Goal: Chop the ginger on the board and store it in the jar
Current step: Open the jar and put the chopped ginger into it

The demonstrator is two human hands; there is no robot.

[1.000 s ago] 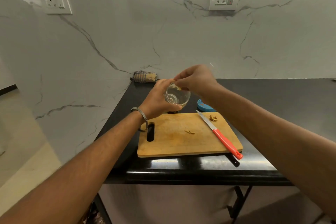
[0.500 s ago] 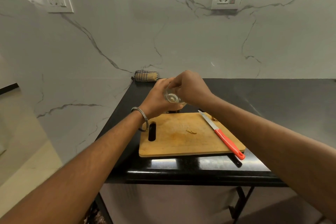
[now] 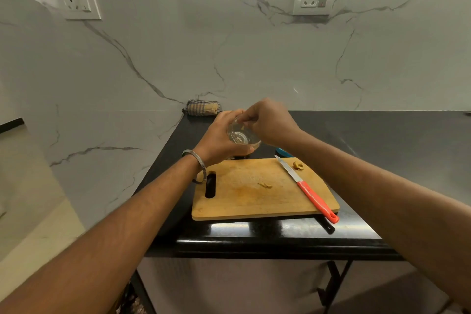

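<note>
- Head view, centre of the frame: the left hand (image 3: 218,136) grips a clear glass jar (image 3: 242,135), held up above the far edge of the cutting board (image 3: 244,199) and tipped so its mouth faces the camera.
- The right hand (image 3: 269,122) hovers at the jar's rim, fingers bunched in a pinch; a small yellowish piece shows at the mouth, probably ginger going in.
- Little is visible inside the jar; how much ginger it holds I cannot tell.
- Lower centre: a few ginger slivers (image 3: 265,185) lie in the middle of the board, and a small ginger clump (image 3: 297,165) sits near its upper right corner, just beside the blade tip.
- The red-handled knife (image 3: 307,188) rests diagonally across the board's right side, untouched, so chopping looks finished.
- A blue lid (image 3: 284,153) peeks out behind the board, below the right wrist; the jar is not yet capped.
- Judged left: gather the remaining bits, then close the jar.
</note>
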